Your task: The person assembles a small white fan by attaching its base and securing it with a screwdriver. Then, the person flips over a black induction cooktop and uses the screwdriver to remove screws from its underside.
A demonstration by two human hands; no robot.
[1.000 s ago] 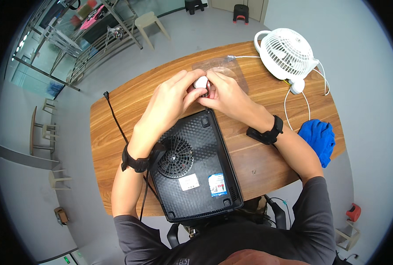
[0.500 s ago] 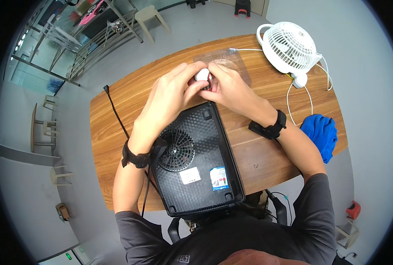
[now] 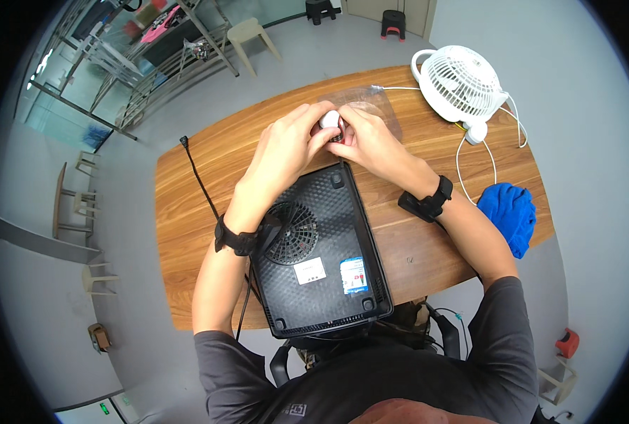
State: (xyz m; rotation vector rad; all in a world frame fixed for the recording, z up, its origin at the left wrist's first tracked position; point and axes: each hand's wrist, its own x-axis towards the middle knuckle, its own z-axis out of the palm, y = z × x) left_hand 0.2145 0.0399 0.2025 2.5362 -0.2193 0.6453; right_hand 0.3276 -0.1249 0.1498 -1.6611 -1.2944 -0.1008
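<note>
Beyond the far edge of a black induction cooker [image 3: 325, 226], my two hands come together over the table. A small white rounded object [image 3: 330, 119] with a dark, reddish side sits between them; its kind is not clear. My left hand [image 3: 286, 148] closes on it from the left with thumb and fingers. From the right, my right hand [image 3: 372, 143] grips it with bent fingers, which hide much of it. The cooker lies with its underside up, showing a round fan grille [image 3: 292, 233], a white label [image 3: 309, 271] and a blue-and-white sticker [image 3: 354, 275].
A clear plastic sheet [image 3: 383, 106] lies behind my hands on the wooden table [image 3: 427, 247]. A white fan [image 3: 463, 81] with its cable stands at the far right, and a blue cloth [image 3: 506, 215] lies near the right edge. A black power cord [image 3: 200, 177] stretches along the left.
Both hands keep hold of the white object, with only slight finger movement. The view has tilted a little, so the table and cooker appear slightly shifted.
</note>
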